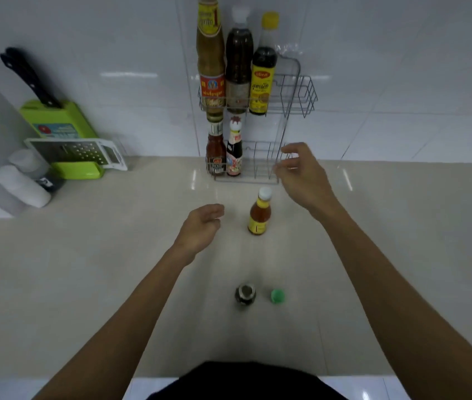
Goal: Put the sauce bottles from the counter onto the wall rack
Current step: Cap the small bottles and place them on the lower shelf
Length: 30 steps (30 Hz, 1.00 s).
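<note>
A two-tier wire wall rack (301, 90) hangs on the tiled wall. Its upper shelf holds three tall sauce bottles (239, 67); its lower shelf (260, 168) holds two small bottles (224, 154) at the left. On the counter stands a small orange sauce bottle with a white cap and yellow label (260, 212). Nearer me stand a dark-capped bottle (245, 295) and a green-capped one (277, 295), seen from above. My left hand (200, 226) hovers open just left of the orange bottle. My right hand (301, 171) is open in front of the lower shelf's right side, holding nothing.
At the left back stand a green knife block with a black-handled knife (55, 119), a flat grater (78, 154) leaning on it, and white shakers (21, 183). The beige counter (84, 269) ends at a white front edge near my body.
</note>
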### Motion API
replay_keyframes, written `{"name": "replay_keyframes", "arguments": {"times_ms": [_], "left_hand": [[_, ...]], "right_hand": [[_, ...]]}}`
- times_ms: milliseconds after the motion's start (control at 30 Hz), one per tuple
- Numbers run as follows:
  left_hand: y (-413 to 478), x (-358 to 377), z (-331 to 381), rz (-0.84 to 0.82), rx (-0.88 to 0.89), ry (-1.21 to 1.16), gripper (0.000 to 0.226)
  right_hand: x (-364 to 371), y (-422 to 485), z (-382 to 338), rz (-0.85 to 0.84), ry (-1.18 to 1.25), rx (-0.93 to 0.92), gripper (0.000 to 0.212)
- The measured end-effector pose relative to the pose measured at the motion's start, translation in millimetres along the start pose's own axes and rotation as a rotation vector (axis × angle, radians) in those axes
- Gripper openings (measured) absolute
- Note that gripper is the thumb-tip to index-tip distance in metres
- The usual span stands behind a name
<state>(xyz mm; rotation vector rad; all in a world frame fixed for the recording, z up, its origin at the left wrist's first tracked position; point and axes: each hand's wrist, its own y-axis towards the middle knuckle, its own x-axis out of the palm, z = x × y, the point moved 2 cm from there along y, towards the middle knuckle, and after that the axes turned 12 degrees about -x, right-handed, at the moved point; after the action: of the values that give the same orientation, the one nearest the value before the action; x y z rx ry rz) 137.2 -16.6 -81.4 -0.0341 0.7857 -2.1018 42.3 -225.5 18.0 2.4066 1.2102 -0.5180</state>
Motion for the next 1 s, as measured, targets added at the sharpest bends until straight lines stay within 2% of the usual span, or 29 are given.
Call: {"name": "replay_keyframes", "arguments": {"times_ms": [67, 100, 133, 200, 300, 433, 600, 767, 867, 1000], "left_hand": [[-22.5, 7.2, -21.8, -0.087, -0.016, 0.056, 0.044], [-32.6, 10.7, -33.5, -0.132, -0.037, 0.094, 0.047], [-41.5, 13.7, -45.2, -0.173, -0.06, 0.136, 0.051], [-55.2, 18.7, -66.6, -0.239, -0.083, 0.208, 0.06], [-69.1, 28.3, -88.0, -0.32, -0.051, 0.255, 0.07], [-78.7, 47.4, -102.0, -0.28, 0.025, 0.285, 0.068], [-84.3, 65.6, -110.6, -0.084, 0.094, 0.252, 0.055], [-92.1, 64.5, -107.8, -0.051, 0.099, 0.129, 0.044], [-97.8, 59.2, -92.4, -0.03, 0.122, 0.005, 0.043], [-102.7, 50.9, -62.4, -0.011, 0.154, -0.069, 0.031]], "right_hand": [[-0.8, -42.0, 15.9, 0.141, -0.046, 0.004, 0.02], [3.4, -63.3, 27.4, 0.149, -0.075, 0.024, 0.017], [10.2, -83.7, 40.2, 0.11, -0.097, 0.059, 0.016], [27.3, -120.5, 67.2, -0.073, -0.142, 0.14, 0.018], [48.7, -161.1, 95.8, -0.354, -0.258, 0.181, 0.033], [64.1, -187.7, 115.2, -0.498, -0.436, 0.181, 0.05], [68.0, -198.2, 121.9, -0.476, -0.439, 0.152, 0.04], [53.3, -190.2, 101.1, -0.304, -0.274, 0.173, 0.023], [38.7, -179.9, 76.8, -0.27, -0.146, 0.151, 0.036], [18.8, -166.1, 47.4, -0.243, -0.008, 0.148, 0.042]]}}
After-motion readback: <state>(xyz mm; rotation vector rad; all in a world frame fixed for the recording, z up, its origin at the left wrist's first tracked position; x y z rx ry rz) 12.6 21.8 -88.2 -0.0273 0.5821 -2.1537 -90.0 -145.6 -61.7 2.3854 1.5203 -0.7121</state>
